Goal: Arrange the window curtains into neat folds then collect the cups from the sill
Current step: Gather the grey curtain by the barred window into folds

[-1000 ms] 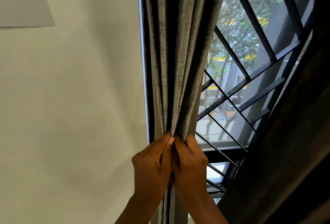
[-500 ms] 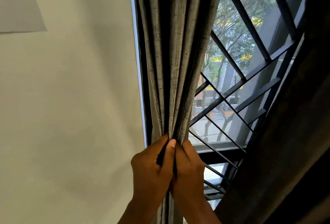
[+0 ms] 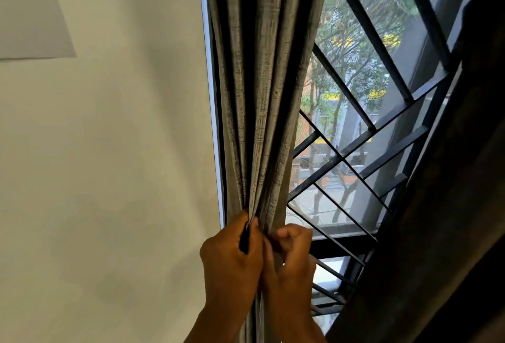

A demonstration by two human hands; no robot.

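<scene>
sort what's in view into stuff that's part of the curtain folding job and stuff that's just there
Part of the job:
pleated grey fabric curtain
left hand, gripping its folds
right hand, pinching its folds

Just there:
black metal window grille
dark curtain at right
cream wall

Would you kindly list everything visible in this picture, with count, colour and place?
grey textured fabric curtain: one, grey, gathered in folds at the window's left edge
dark curtain: one, dark brown, right side
black metal window grille: one, black, behind the grey curtain
plain wall: one, off-white, left
pale sheet: one, greyish white, on the wall, upper left
left hand: one, grips the curtain folds
right hand: one, pinches the folds beside it
</scene>
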